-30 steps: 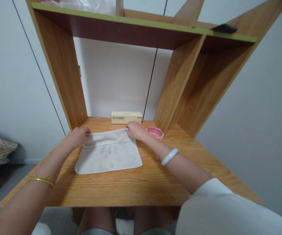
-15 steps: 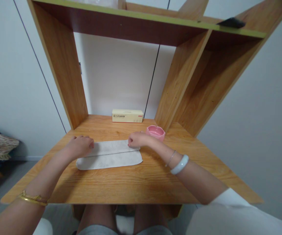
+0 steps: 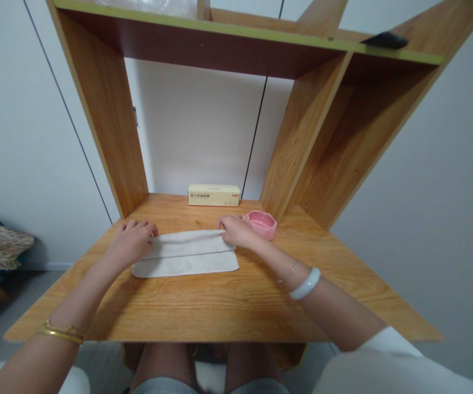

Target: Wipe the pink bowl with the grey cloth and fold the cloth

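Observation:
A white cloth [image 3: 187,265], folded into a long strip with a lengthwise crease, lies on the wooden desk. My left hand [image 3: 134,238] pinches its far left corner between thumb and fingers. At the far right corner, my right hand [image 3: 234,230] grips the cloth's edge, which is raised a little off the desk. Just beyond my right wrist stands a pink faceted bowl [image 3: 262,223], its near left side partly hidden by that hand.
A cream-coloured box [image 3: 214,195] with printed characters stands at the back of the desk [image 3: 220,312]. Wooden side panels and an upper shelf [image 3: 203,44] frame the work area. A dark flat object [image 3: 385,40] rests on the shelf at the right.
Both hands have shifted slightly away from me, and the cloth's far edge has risen between them. The near edge has slid a little farther back on the desk.

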Motion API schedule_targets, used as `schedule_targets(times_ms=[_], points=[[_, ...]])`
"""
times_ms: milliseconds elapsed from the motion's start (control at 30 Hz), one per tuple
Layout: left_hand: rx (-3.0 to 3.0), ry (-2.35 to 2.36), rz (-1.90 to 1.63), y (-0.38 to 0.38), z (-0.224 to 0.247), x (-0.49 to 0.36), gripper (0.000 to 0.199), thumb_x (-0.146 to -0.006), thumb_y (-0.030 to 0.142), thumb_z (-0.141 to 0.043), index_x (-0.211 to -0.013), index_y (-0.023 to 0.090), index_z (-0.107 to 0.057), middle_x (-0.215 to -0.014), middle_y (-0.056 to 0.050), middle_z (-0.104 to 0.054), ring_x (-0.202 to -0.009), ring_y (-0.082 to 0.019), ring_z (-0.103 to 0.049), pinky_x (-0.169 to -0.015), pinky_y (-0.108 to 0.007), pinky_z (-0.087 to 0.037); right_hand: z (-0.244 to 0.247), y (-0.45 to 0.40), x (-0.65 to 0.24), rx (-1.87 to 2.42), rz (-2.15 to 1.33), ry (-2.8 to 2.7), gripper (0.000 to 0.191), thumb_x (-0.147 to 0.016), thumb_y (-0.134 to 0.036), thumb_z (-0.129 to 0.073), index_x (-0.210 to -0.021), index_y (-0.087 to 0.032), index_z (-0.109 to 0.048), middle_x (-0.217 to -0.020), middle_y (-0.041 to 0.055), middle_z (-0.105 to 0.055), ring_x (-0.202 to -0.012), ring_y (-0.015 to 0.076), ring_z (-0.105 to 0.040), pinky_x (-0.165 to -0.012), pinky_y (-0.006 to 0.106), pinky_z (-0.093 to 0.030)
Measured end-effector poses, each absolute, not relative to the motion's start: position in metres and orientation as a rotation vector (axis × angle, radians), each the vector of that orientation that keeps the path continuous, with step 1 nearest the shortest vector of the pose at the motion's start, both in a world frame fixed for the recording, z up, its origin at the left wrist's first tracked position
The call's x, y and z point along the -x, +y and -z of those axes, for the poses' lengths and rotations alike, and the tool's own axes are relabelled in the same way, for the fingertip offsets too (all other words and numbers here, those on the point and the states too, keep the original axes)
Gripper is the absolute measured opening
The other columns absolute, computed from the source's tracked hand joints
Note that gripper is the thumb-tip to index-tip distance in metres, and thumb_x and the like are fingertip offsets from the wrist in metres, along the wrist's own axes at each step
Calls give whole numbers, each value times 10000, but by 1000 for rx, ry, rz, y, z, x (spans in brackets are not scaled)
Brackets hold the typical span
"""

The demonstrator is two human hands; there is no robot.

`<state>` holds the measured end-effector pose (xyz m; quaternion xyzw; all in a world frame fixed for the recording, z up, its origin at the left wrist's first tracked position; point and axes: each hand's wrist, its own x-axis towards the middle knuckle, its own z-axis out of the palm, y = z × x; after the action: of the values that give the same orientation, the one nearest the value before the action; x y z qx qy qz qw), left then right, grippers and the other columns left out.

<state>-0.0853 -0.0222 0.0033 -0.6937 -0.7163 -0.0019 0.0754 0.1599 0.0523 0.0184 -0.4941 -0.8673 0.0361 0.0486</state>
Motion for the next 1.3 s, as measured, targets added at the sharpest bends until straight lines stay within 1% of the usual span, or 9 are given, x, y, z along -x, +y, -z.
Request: schedule_targets(times_ms=[167,300,433,567,700,833,933,1067,1300], points=[[2321,-2200,-274,-57,-18,79,378,-542,78,-423,-833,232,-609,-942,-32,-613,-941,-240,-490,-755,-353,-310,-32,20,-179,1397,-297,-2915,206,-627,-207,-611,-833,-207,-607,-830,24,-642,-824,190,-554,-722,280,-333],[2378,-2188,-359,-71,-29,70,329,-563,127,-443,-818,230,-624,-913,-39,-623,-925,-243,-508,-769,-366,-309,-32,12,-189,1474,-476,-2958,275,-654,-394,-612,-829,-183,-619,-838,50,-645,-761,183,-568,-617,248,-351],[2358,-2133,-200,-66,-23,64,304,-667,166,-403,-889,213,-606,-968,-58,-615,-914,-237,-525,-763,-362,-344,-17,23,-194,1531,-375,-2800,357,-669,-369,-597,-958,-159,-605,-1002,91,-622,-895,211,-555,-633,240,-363],[2421,-2077,-58,-65,-9,52,266,-726,219,-414,-930,209,-585,-991,-64,-607,-938,-233,-529,-797,-360,-360,1,34,-197,1539,-584,-2808,320,-652,-372,-611,-865,-134,-627,-864,80,-646,-750,181,-571,-548,223,-358],[2583,-2051,50,-68,-3,36,277,-746,344,-457,-964,211,-563,-999,-57,-598,-946,-226,-529,-823,-352,-368,9,37,-196,1497,-736,-2692,325,-649,-347,-617,-893,-133,-620,-854,61,-640,-700,143,-556,-534,203,-356],[2532,-2054,181,-55,-3,33,322,-773,309,-392,-1030,190,-544,-1067,-76,-579,-989,-227,-505,-854,-369,-356,8,39,-191,1450,-833,-2633,345,-648,-315,-616,-938,-128,-610,-861,49,-632,-711,131,-545,-554,194,-364],[2540,-2142,66,-41,-5,37,393,-686,272,-474,-1064,194,-546,-1074,-68,-588,-1037,-249,-473,-877,-392,-334,4,41,-186,1451,-895,-2710,229,-637,-211,-585,-849,-134,-625,-752,15,-622,-643,114,-527,-517,193,-338],[2617,-2211,-117,-34,-13,43,372,-607,243,-515,-966,196,-598,-991,-56,-612,-979,-245,-498,-851,-375,-339,-11,39,-185,1445,-714,-2685,175,-608,-158,-565,-775,-158,-616,-727,1,-606,-666,121,-513,-549,208,-328],[2254,-1990,279,-37,-23,34,272,-704,238,-448,-952,222,-559,-1014,-56,-579,-991,-255,-441,-839,-400,-281,-37,21,-205,1277,-47,-2447,195,-656,-134,-508,-830,-206,-558,-931,33,-552,-951,205,-426,-803,322,-271]])
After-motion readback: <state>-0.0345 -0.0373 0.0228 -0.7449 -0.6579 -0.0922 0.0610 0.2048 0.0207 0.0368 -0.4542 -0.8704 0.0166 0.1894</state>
